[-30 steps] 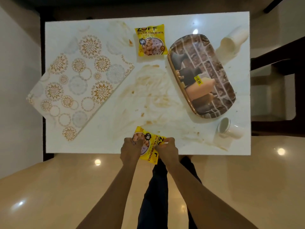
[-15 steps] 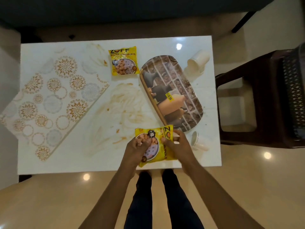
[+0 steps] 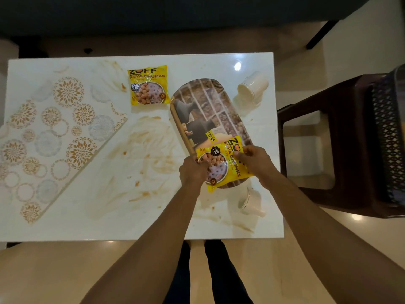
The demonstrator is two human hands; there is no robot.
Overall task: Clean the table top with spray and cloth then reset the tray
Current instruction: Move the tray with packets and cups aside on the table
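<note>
Placemat [image 3: 54, 137] with gold and grey rosettes lies far to the left of the tray [image 3: 210, 110], skewed, one corner hanging past the table edge. Between it and the tray the white table top [image 3: 65, 220] is smeared with brown streaks and crumbs, so the wiping is not done; no spray bottle or cloth shows anywhere in view. Just left of the tray's far end sits a yellow soya packet [image 3: 149, 85], flat on the table and almost touching the tray rim.

Over the tray's near end, both hands hold a second soya packet [image 3: 223, 165]. The left hand [image 3: 192, 172] has its fingers curled on the packet's left edge, and the right hand [image 3: 255, 160] pinches its right side with thumb on top. Whether the packet already rests on the tray or is held just above it cannot be told.

To the right of the tray's far end a white cup [image 3: 252, 86] lies tipped on its side; by the near end a second white cup [image 3: 252, 201] is also tipped, amid spill marks.

Judging by this, the step in hand is gathering loose items onto the tray before cleaning. Next would be letting go of this packet, then collecting the other packet and the cups so the stained surface is free.
</note>
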